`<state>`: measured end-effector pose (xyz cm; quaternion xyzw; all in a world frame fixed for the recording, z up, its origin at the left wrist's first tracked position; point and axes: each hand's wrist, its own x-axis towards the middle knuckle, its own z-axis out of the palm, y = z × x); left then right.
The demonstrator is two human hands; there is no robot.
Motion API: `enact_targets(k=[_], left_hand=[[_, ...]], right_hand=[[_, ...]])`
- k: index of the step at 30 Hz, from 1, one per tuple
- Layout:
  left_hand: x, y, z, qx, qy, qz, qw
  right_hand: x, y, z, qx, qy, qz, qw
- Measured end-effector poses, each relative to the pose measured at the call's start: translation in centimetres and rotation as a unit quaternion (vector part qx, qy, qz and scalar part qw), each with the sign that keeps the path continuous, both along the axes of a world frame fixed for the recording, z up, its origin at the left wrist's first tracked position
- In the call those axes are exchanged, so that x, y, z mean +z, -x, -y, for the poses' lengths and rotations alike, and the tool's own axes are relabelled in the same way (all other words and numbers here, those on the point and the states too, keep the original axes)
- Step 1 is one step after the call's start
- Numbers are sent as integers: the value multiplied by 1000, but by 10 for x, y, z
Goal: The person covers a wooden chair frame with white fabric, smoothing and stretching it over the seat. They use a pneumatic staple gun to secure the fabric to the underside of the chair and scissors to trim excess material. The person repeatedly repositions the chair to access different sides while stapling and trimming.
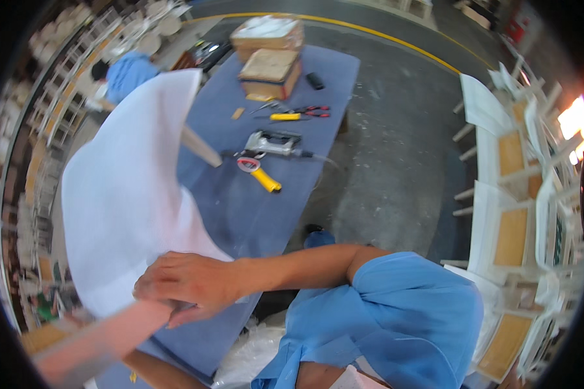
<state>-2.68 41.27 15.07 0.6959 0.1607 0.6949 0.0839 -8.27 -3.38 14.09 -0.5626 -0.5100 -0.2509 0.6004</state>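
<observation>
White-covered chair (126,194), one, lay over the blue table's (240,220) left side. Right hand (188,285) grasped a blurred pinkish strip (110,337) near that table's closer end; left hand was hidden, state untellable.

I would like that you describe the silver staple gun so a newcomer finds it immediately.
Find the long blue-grey table, then the cardboard boxes at its far end. Come nearer, just past the red-handled pliers, to the silver staple gun. Alone among the tools there, it has a pale hose trailing toward the table's right edge.
</observation>
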Motion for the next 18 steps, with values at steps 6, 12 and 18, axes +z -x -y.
enact_targets(k=[6,12,18], left_hand=[[-55,-37,90,-3,-7,-10,1000],[-128,-3,205,5,69,-72,995],[-185,41,282,31,233,-97,967]], right_hand=[[-14,-91,57,-227,-8,-47,973],[-46,-156,38,-159,41,-54,985],[-68,-201,-3,-130,24,-10,991]])
